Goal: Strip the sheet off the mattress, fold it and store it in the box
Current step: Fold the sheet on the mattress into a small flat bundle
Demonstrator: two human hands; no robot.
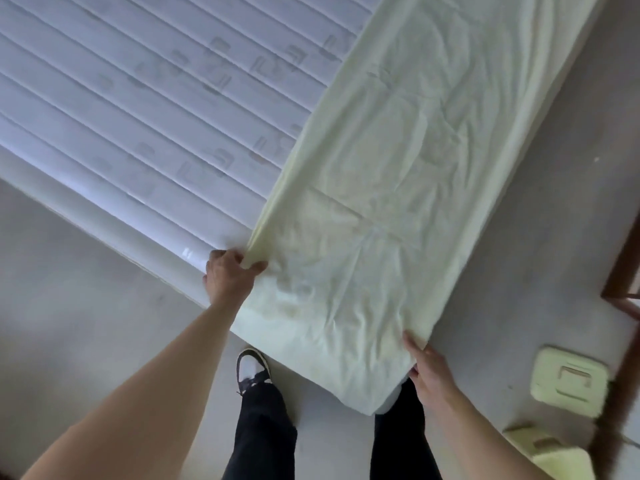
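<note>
A pale yellow sheet [398, 161] lies folded over on the right part of a white quilted mattress [145, 98], whose left part is bare. My left hand [230, 271] pinches the sheet's folded left edge at the near side of the mattress. My right hand [429, 368] grips the sheet's near right corner, which hangs over the mattress corner. A pale yellow box lid [569, 381] lies on the floor at the right, and the box [550, 452] itself shows partly at the bottom right.
Grey floor [86, 306] surrounds the mattress. My legs in dark trousers and a black-and-white shoe [251, 370] stand right at the near edge. A dark wooden frame [620, 271] runs down the right border.
</note>
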